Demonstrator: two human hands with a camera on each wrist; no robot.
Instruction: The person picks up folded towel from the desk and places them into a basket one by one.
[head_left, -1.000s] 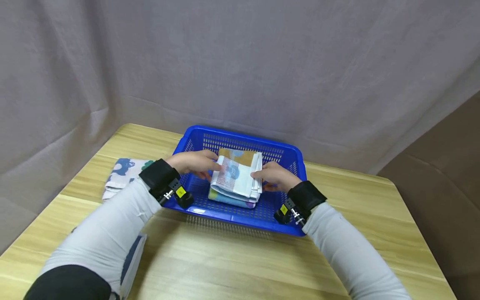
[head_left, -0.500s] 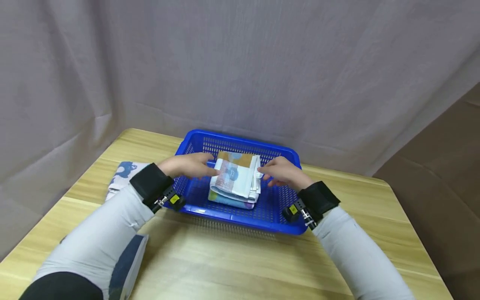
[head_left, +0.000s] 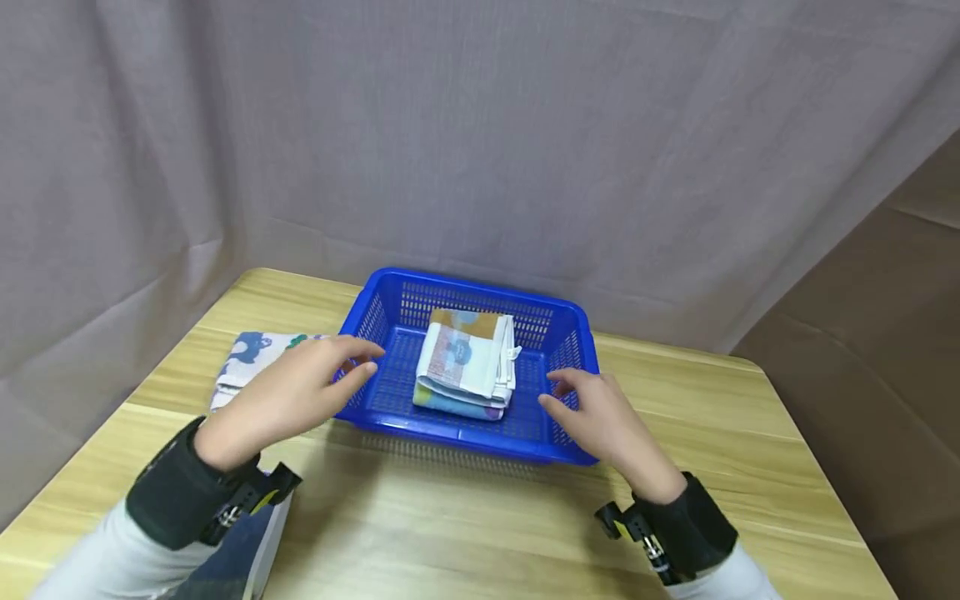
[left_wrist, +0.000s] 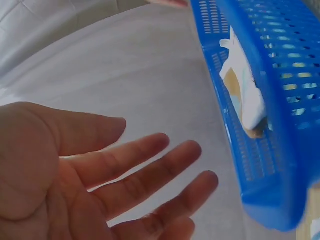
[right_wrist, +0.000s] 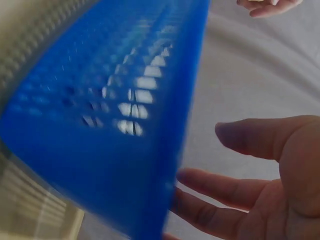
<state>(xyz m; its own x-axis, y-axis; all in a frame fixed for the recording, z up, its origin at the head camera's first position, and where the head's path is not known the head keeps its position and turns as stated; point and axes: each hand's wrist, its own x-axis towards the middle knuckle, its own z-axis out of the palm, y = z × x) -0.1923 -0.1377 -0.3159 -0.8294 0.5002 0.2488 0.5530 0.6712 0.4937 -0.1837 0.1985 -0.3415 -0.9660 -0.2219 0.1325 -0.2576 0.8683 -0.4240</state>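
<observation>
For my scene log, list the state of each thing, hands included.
Left hand: open, holding nothing
Right hand: open, holding nothing
Blue basket: upright, partly filled
Upper cloth: folded
Lower cloth: mostly covered, appears folded
Animal-print cloth: folded, partly hidden
Dark blue item: partly hidden, state unclear

I am observing a grey curtain [head_left: 480, 133] hanging at the far side and brown fabric [head_left: 855, 350] at right; on the wooden table [head_left: 420, 533], a patterned cloth [head_left: 251, 354] is lying left, a dark-blue object [head_left: 234, 550] near left.
</observation>
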